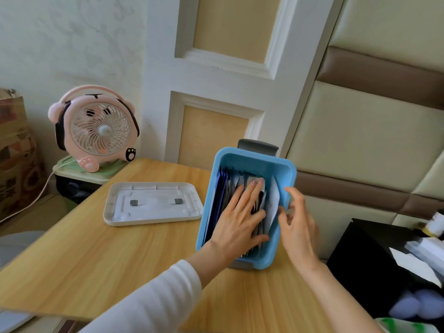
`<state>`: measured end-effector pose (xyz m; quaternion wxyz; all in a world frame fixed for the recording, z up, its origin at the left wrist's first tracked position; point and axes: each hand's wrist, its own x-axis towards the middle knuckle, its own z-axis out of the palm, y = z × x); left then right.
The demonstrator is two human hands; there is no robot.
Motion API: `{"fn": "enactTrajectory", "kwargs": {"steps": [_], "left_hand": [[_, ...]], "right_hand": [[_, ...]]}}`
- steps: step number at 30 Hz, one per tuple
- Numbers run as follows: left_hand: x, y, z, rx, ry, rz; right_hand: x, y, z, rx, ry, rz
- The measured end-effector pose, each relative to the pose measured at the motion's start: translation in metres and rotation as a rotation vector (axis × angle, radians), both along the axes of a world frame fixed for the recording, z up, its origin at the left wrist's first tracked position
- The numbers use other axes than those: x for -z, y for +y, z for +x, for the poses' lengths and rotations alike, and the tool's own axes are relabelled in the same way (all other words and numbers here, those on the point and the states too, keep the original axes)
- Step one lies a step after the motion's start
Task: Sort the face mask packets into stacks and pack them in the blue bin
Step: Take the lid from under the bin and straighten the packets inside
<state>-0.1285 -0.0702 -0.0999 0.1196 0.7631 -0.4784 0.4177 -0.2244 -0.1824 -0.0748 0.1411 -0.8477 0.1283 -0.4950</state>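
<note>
The packets [222,188] stand on edge in the blue bin [254,156] on the bench [120,260]. The left hand [240,217] lies flat on them with straight fingers and pushes them toward the left wall. That likely stops them flopping over and leaves a gap on the right. The right hand [300,227] is at the right rim, beside a leaning white packet [274,200]. It is blurry, so I cannot tell if its fingers hold that packet.

We see the blue bin [249,157], open-topped with grey handles, on the counter [120,248] near its right edge. Face mask packets [221,195] stand on edge inside: dark blue at left, silvery and white rightward.
</note>
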Motion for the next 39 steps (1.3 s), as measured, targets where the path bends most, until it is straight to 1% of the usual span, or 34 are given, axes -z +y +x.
{"fn": "enactTrajectory", "kwargs": {"steps": [1, 3, 4, 5, 8, 11, 13, 17, 20, 23, 25, 28, 32, 36, 39], "left_hand": [[0.001, 0.001, 0.0, -0.013, -0.011, 0.023], [0.001, -0.001, -0.002, -0.055, -0.014, 0.052], [0.001, -0.002, -0.004, -0.076, -0.015, 0.045], [0.0, -0.004, -0.005, -0.084, -0.022, 0.022], [-0.001, -0.007, -0.011, -0.057, -0.042, -0.05], [0.0, -0.008, -0.013, -0.058, -0.05, -0.066], [0.003, -0.005, -0.014, -0.075, -0.062, -0.044], [0.009, 0.003, -0.012, -0.092, -0.093, 0.022], [0.009, 0.008, -0.007, -0.062, -0.098, 0.06], [0.009, 0.007, -0.011, -0.033, -0.091, 0.062], [0.008, 0.009, -0.014, -0.018, -0.075, 0.053], [0.0, 0.016, -0.014, 0.059, -0.044, 0.038], [-0.007, 0.028, -0.013, 0.059, 0.005, -0.051], [-0.004, 0.033, -0.003, 0.052, 0.14, -0.052], [0.006, 0.041, 0.006, 0.066, 0.222, -0.031]], "right_hand": [[0.0, 0.002, 0.0, 0.022, -0.009, -0.041], [0.0, 0.007, -0.004, 0.036, 0.015, -0.038], [0.002, 0.009, -0.006, 0.069, 0.062, -0.052], [0.003, 0.011, -0.008, 0.148, 0.121, -0.099], [0.001, 0.019, -0.006, 0.344, 0.305, -0.226], [-0.012, 0.021, 0.003, 0.414, 0.428, -0.124], [-0.021, 0.02, 0.01, 0.416, 0.512, -0.074], [-0.038, 0.02, 0.021, 0.38, 0.577, 0.036], [-0.031, 0.021, 0.028, 0.413, 0.658, 0.091], [-0.006, 0.022, 0.025, 0.392, 0.64, 0.155], [0.013, 0.025, 0.019, 0.354, 0.585, 0.191], [0.03, 0.028, 0.009, 0.289, 0.494, 0.242], [0.031, 0.017, 0.016, 0.27, 0.502, 0.221], [0.019, 0.022, 0.022, 0.251, 0.517, 0.138], [0.011, 0.03, 0.026, 0.274, 0.464, 0.105]]}}
